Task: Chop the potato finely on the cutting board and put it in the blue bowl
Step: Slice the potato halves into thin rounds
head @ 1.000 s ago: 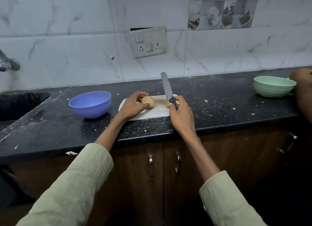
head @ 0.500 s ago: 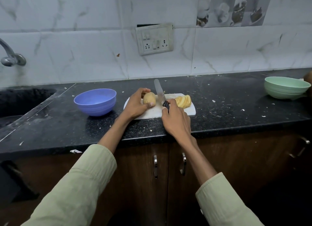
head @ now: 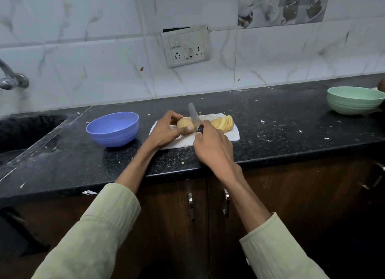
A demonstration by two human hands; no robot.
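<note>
Right hand (head: 212,147) wrapped round the knife (head: 193,117) handle, blade set upright against the cut end of the potato (head: 184,123). Left hand (head: 166,131) gripping the uncut potato, thumb at its near side, fingers curled over the far side. Both on the board (head: 234,134), hands close together, only the blade between them.

Right of the blade on the board, a fanned row of slices (head: 224,122) (thin rounds, not yet finely chopped). Left of the board, close by, the blue bowl (head: 112,129), nothing visible inside. Far right of the board, a green bowl (head: 354,99). All on a dark counter (head: 270,145) flecked with scraps.

Slicing likely about half done. For a clean cut: keep left fingertips tucked back from the edge, hold the potato from rolling, bring the blade straight down, keep slices even and thin. Dicing the stacked slices and moving them to the bowl yet to come.
</note>
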